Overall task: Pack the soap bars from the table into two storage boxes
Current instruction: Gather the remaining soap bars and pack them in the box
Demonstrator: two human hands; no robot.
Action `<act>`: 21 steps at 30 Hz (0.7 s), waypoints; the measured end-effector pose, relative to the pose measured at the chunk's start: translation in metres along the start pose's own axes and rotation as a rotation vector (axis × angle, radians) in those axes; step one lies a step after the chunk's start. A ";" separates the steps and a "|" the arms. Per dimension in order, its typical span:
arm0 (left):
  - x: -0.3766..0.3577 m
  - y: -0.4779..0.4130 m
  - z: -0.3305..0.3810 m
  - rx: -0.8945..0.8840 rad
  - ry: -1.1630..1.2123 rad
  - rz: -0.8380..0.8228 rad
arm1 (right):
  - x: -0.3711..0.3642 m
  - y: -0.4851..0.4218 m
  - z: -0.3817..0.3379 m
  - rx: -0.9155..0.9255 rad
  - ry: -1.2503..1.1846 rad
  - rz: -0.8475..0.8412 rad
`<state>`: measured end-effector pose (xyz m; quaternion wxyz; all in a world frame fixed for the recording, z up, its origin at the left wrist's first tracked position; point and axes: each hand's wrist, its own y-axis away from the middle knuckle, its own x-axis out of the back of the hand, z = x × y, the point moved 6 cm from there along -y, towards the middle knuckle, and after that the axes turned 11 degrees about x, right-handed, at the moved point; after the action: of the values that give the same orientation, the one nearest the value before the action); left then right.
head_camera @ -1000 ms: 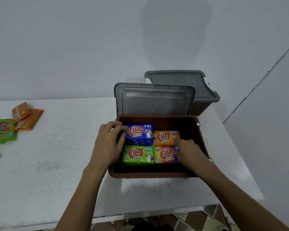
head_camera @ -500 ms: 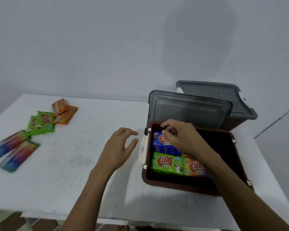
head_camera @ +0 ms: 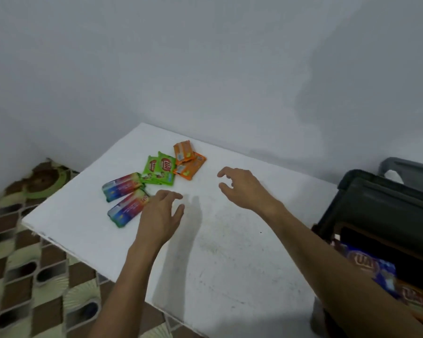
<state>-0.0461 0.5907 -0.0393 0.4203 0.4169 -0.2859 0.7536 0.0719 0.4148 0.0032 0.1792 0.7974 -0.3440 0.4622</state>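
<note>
Brown box (head_camera: pixel 357 231) now sits far right, and our right hand (head_camera: pixel 244 189) has left it. It and our left hand (head_camera: pixel 160 213) reach spread and empty toward the soap bars (head_camera: pixel 160 170) on the table (head_camera: pixel 230 252)

The table (head_camera: pixel 230 252) top is white and matt, smooth, with grey scuffs at its middle. At ten o'clock the rainbow wrappers (head_camera: pixel 122 186), green wrappers (head_camera: pixel 161 170) and orange wrappers (head_camera: pixel 187 159) are thin, glossy, creased plastic film. At three o'clock the lid (head_camera: pixel 381 203) is dull dark-grey plastic, and the blue wrapper (head_camera: pixel 374 269) below it is shiny. The wall (head_camera: pixel 205 69) is matt and painted
</note>
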 end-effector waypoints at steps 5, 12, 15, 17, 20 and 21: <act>0.010 -0.028 -0.072 0.213 -0.074 0.073 | -0.053 -0.075 -0.018 0.097 0.101 -0.138; -0.001 -0.040 -0.110 0.355 -0.240 0.022 | -0.109 -0.141 -0.010 0.052 0.174 -0.247; -0.004 -0.044 -0.117 0.346 -0.259 0.048 | -0.116 -0.149 -0.006 0.032 0.213 -0.234; -0.004 -0.046 -0.118 0.341 -0.259 0.051 | -0.117 -0.152 -0.004 0.042 0.232 -0.238; -0.004 -0.048 -0.118 0.344 -0.253 0.040 | -0.117 -0.156 -0.002 0.049 0.210 -0.260; -0.004 -0.048 -0.118 0.347 -0.253 0.036 | -0.118 -0.156 -0.002 0.059 0.215 -0.264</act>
<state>-0.0487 0.7043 -0.0968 0.2894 0.5689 -0.2098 0.7407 0.1424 0.5705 -0.0919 0.2506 0.7864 -0.2016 0.5274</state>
